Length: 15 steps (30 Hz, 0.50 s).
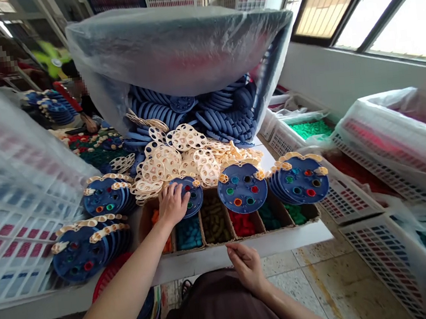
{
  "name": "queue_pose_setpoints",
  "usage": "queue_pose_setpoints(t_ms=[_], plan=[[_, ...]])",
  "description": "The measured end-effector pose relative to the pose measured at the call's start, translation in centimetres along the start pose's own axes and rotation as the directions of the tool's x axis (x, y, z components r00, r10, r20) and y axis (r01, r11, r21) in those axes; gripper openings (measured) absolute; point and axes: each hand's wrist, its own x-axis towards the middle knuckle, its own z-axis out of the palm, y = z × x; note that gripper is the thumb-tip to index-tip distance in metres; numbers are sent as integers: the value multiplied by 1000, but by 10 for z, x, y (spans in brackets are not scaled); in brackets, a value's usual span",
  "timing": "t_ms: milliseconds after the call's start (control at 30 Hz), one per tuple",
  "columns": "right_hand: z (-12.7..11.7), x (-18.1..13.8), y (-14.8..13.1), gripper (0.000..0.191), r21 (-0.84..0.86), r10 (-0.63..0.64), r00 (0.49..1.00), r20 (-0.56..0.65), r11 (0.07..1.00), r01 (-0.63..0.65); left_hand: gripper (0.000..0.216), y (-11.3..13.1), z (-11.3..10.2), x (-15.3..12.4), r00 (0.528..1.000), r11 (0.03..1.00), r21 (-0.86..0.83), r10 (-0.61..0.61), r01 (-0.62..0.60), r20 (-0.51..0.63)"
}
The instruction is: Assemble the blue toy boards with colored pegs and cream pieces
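Observation:
My left hand (172,205) lies over the left side of a round blue plastic disc (194,202), fingers stretched out and thumb apart, covering part of its face. The disc leans on a divided cardboard box (203,246). Small pieces fill its compartments: orange pieces (167,244), blue pieces (188,234), olive pieces (214,222), red pieces (242,225), teal pieces (269,218) and green pieces (295,214). In front of the box, my right hand (247,267) is closed in a pinch; whatever is between its fingertips cannot be made out.
Another blue disc (242,189) and a disc stack (302,180) lean along the box. More disc stacks (81,252) stand left. Behind lie cream perforated plates (167,161) and a plastic-wrapped bin (186,45) of blue discs. White crates (383,258) line the right; a co-worker's hand (90,124) shows back left.

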Motion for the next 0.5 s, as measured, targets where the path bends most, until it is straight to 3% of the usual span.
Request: queue_pose_setpoints(t_ms=[133,267,367,500], plan=[[2,8,7,41,-5,-1,998,57,1000,1,37,16,-25,-43,989,991,-105,-90,77,-118],[11,21,19,43,-4,-29,964,264,1000,31,26,45,-38,-124,938,942,-226,-293,249,-187],[21,23,30,40,4,-59,879,472,998,65,19,65,-33,-186,826,823,-359,-528,440,-199],[38,15,41,37,35,-90,680,728,995,94,14,69,-21,-261,586,642,-334,-767,690,-262]])
